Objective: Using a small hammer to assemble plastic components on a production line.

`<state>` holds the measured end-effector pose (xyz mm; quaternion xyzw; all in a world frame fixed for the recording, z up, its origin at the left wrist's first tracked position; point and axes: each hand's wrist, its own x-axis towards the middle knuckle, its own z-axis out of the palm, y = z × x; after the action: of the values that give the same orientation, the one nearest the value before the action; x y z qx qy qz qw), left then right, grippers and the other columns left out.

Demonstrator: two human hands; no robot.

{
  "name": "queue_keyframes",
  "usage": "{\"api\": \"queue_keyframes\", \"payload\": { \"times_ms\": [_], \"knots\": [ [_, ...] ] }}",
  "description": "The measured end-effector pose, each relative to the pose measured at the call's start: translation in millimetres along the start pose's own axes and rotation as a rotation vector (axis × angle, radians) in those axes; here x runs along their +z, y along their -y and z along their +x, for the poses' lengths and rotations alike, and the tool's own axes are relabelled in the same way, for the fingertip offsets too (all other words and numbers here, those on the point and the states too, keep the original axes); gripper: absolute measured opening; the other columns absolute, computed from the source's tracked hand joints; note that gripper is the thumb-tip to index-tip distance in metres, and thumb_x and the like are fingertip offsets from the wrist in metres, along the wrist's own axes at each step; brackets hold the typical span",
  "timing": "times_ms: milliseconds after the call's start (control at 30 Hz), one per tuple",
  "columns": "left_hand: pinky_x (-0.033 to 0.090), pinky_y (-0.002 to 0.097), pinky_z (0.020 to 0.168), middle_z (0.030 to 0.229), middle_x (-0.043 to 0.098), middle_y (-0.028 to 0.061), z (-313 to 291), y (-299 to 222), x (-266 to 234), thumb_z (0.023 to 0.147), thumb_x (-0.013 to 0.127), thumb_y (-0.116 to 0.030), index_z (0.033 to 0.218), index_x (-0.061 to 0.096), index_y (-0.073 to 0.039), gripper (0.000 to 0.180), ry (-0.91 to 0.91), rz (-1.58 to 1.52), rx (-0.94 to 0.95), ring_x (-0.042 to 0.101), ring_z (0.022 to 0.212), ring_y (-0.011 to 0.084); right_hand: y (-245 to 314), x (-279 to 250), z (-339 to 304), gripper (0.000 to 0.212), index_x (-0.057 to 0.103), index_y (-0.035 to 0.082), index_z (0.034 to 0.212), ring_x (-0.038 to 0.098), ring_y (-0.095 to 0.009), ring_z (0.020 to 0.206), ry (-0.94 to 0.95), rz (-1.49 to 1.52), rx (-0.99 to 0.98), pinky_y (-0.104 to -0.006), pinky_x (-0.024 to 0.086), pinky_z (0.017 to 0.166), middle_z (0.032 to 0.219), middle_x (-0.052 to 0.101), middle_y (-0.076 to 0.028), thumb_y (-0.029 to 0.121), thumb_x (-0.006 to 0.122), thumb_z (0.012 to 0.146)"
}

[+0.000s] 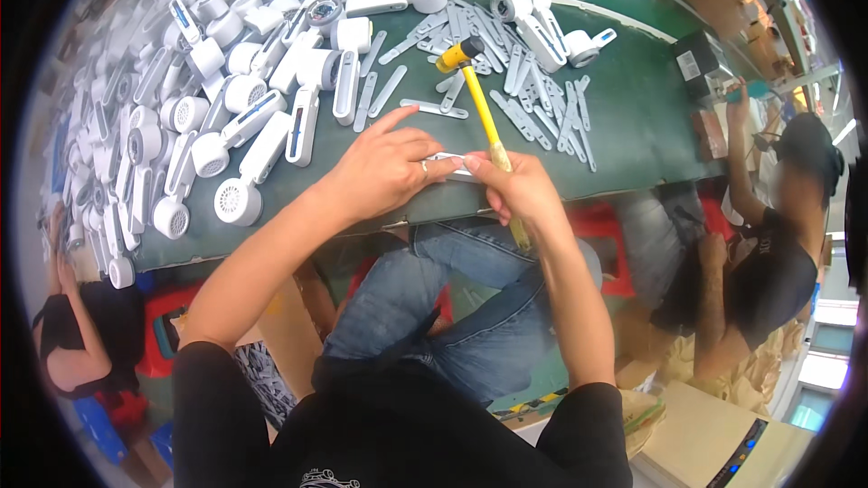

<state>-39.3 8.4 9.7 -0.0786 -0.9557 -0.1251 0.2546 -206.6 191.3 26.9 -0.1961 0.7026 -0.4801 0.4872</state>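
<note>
My left hand (387, 167) rests on the near edge of the green table (633, 117), fingers pinched on a small white plastic piece (449, 161). My right hand (520, 188) meets it from the right, touching the same piece while gripping the yellow handle of a small mallet (479, 104). The mallet's yellow-and-black head points away from me over the table. A pile of white handheld fan bodies (244, 117) lies to the left of my hands.
Several grey-white flat strips (542, 108) are scattered across the table's middle and right. A black box (701, 59) stands at the right end. One person sits at the right, another at the lower left. A red stool (615, 235) stands under the table.
</note>
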Motion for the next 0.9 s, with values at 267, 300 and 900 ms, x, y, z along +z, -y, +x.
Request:
{"api": "queue_keyframes", "payload": {
  "times_ms": [267,300,900],
  "knots": [
    [0.045,0.0523,0.119,0.092,0.075,0.0043,6.3,2.2,-10.1,0.097,0.068,-0.017,0.114,0.081,-0.014,0.022,0.094,0.078,0.093,0.073,0.095,0.0216,-26.4,15.0,-86.3,0.056,0.03,0.01,0.169,0.04,-0.006,0.048,-0.227,0.077,-0.278,-0.0223,0.037,0.044,0.066,0.045,0.004,0.028,0.042,0.118],
    [0.045,0.0523,0.119,0.092,0.075,0.0043,5.2,2.5,-8.5,0.097,0.068,-0.017,0.114,0.081,-0.014,0.022,0.094,0.069,0.091,0.073,0.095,0.0216,-25.4,12.8,-108.0,0.056,0.03,0.01,0.17,0.045,-0.006,0.053,-0.231,-0.023,-0.229,-0.0235,0.04,0.049,0.068,0.05,0.003,0.026,0.043,0.117],
    [0.046,0.0539,0.12,0.092,0.076,0.0045,6.7,2.7,-4.7,0.089,0.08,-0.015,0.114,0.083,-0.017,0.026,0.049,0.005,0.048,0.073,0.089,0.0232,-55.8,33.5,-143.6,0.053,0.044,0.012,0.165,0.052,-0.007,0.063,-0.371,-0.532,-0.281,-0.0282,0.047,0.061,0.068,0.053,0.001,0.019,0.05,0.113]
  ]
}}
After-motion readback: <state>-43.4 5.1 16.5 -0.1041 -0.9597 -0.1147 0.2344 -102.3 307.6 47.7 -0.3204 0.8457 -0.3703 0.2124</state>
